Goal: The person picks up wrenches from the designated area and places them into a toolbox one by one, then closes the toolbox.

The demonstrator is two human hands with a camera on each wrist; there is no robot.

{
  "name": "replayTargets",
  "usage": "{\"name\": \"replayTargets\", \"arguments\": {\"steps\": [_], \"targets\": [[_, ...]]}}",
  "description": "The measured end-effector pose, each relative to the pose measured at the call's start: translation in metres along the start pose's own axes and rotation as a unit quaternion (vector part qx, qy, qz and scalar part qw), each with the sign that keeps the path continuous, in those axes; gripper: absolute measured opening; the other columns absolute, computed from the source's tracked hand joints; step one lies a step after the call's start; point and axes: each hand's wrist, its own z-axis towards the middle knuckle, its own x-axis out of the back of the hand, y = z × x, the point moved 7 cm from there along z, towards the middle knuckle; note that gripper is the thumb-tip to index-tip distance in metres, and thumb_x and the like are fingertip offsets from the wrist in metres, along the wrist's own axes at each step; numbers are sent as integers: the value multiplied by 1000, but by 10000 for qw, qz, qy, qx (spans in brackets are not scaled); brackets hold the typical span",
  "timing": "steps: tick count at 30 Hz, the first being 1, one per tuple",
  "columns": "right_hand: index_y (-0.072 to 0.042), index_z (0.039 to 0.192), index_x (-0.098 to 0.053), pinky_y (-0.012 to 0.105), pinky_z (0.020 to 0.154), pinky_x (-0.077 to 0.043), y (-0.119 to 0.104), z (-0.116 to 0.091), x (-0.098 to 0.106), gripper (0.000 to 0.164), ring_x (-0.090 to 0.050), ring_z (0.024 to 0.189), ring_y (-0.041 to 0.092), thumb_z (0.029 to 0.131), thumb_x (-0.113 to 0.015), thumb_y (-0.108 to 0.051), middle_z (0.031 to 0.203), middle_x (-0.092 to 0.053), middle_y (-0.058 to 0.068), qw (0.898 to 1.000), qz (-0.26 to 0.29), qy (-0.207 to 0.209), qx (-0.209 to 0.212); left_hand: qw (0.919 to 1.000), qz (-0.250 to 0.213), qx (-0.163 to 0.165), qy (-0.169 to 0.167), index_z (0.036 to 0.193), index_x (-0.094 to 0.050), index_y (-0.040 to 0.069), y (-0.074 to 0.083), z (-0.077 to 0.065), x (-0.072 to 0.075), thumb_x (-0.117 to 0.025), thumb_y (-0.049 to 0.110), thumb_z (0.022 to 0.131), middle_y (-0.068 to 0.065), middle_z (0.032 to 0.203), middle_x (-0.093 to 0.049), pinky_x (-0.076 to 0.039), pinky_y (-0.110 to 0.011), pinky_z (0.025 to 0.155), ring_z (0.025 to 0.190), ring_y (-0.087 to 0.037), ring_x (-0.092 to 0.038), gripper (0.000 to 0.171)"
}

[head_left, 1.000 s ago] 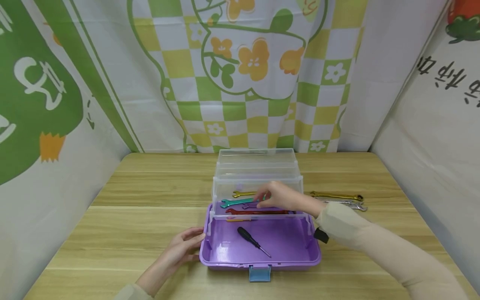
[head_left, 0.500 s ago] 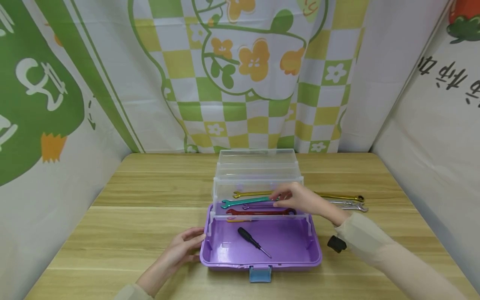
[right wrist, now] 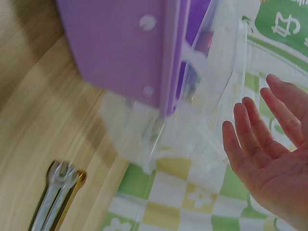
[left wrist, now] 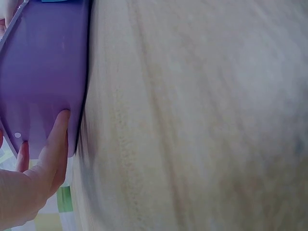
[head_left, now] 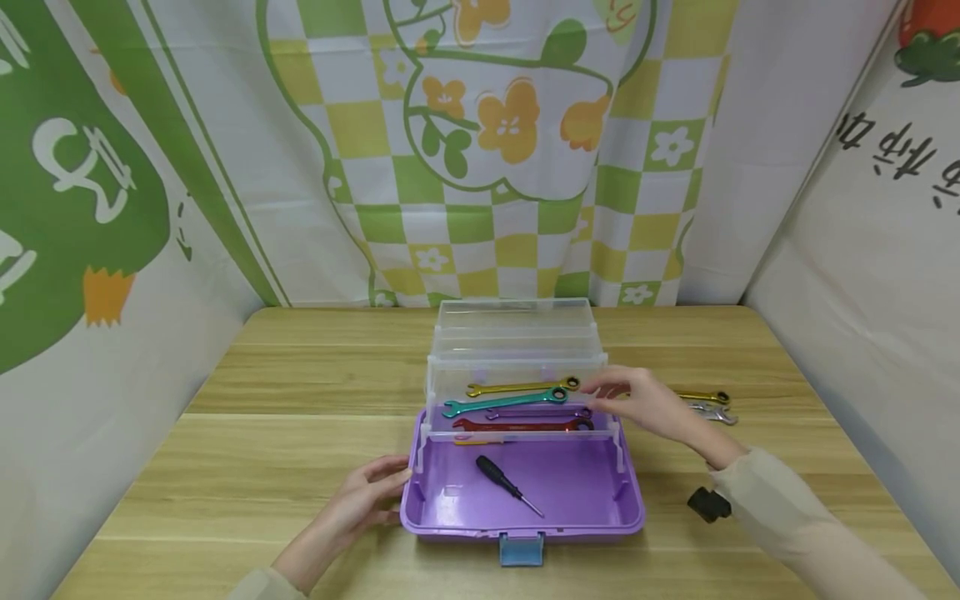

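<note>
My left hand [head_left: 362, 493] rests against the left end of a purple toolbox [head_left: 525, 532], its fingers straight along the wall; the fingers [left wrist: 58, 127] press the purple side in the left wrist view. My right hand [head_left: 637, 402] is held over the box's right end with relaxed fingers and nothing in it, and its palm shows bare in the right wrist view. Gold [head_left: 517, 388], teal [head_left: 506, 403], purple [head_left: 540, 412] and red [head_left: 521, 426] wrenches lie in the raised clear tray. A black screwdriver [head_left: 501, 477] lies on the box floor.
More wrenches, a gold one [head_left: 705, 397] and silver ones [head_left: 716, 412], lie on the table right of the box, partly behind the right hand. The clear lid [head_left: 514, 315] stands raised at the back. A blue latch [head_left: 521, 550] hangs at the front.
My right hand has moved right, away from the wrenches in the clear tray, uncovering the ring ends of the teal and gold ones. My left hand stays at the box.
</note>
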Motion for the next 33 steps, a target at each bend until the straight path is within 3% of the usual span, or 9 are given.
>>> {"name": "replayTargets", "arguments": {"steps": [7, 16, 22, 33], "targets": [[-4, 101, -64, 26, 70, -51, 17, -15, 16, 22, -58, 80, 12, 82, -62, -14, 93, -64, 7, 9991, -199, 318, -188, 10000, 14, 11, 57, 129, -29, -11, -1, 1, 1, -58, 21, 83, -24, 124, -44, -50, -43, 80, 92, -23, -58, 63], [-5, 100, -64, 23, 67, -52, 48, -33, 28, 23, -60, 80, 15, 82, -62, -18, 94, -64, 11, 9965, -336, 393, -663, 10000, -46, 20, 76, 129, -30, -10, -1, 1, 1, -59, 21, 83, -24, 125, -42, -50, -44, 80, 92, -22, -58, 62], [3, 99, -63, 24, 69, -52, 65, -40, 33, 22, -60, 79, 15, 81, -63, -9, 93, -63, 17, 9961, -406, 453, -645, 9999, -49, 10, 101, 129, -30, -10, -1, 1, 1, -59, 20, 83, -25, 126, -40, -50, -44, 80, 93, -22, -57, 62], [7, 92, -63, 25, 65, -53, 94, -50, 35, 18, -58, 72, 8, 76, -64, -2, 89, -64, 19, 9955, -665, 425, -531, 9999, -31, 13, 140, 128, -31, -10, -1, 0, 1, -59, 21, 83, -24, 125, -42, -50, -44, 80, 91, -22, -58, 61]]}}
